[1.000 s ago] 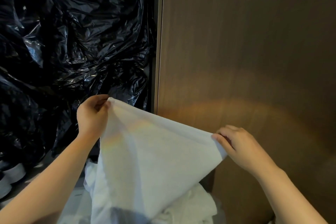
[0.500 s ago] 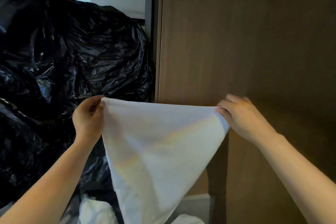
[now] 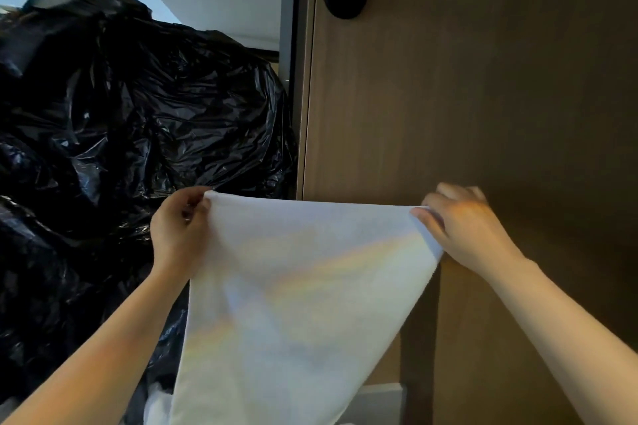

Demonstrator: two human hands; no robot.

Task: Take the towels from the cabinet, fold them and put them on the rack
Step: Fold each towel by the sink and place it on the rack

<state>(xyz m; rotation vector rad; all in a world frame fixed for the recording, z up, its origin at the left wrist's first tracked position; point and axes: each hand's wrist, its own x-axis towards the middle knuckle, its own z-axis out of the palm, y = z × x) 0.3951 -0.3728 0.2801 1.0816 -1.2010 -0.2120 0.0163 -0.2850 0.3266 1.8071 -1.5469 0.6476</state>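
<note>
The left hand point(image 3: 179, 229) and right hand point(image 3: 464, 229) each pinch an upper corner of the white towel point(image 3: 297, 304), holding it spread and hanging before the wooden panel point(image 3: 483, 97), beside black plastic bags point(image 3: 138, 114).

The towel point(image 3: 293, 304) is plain white, spread open and hanging upright in the air. Its top edge is pulled nearly straight and level between the hands: the left hand point(image 3: 179, 231) pinches the top left corner, the right hand point(image 3: 462, 228) the top right. Lower down it narrows and runs out of view, with faint rainbow light across its face.
</note>
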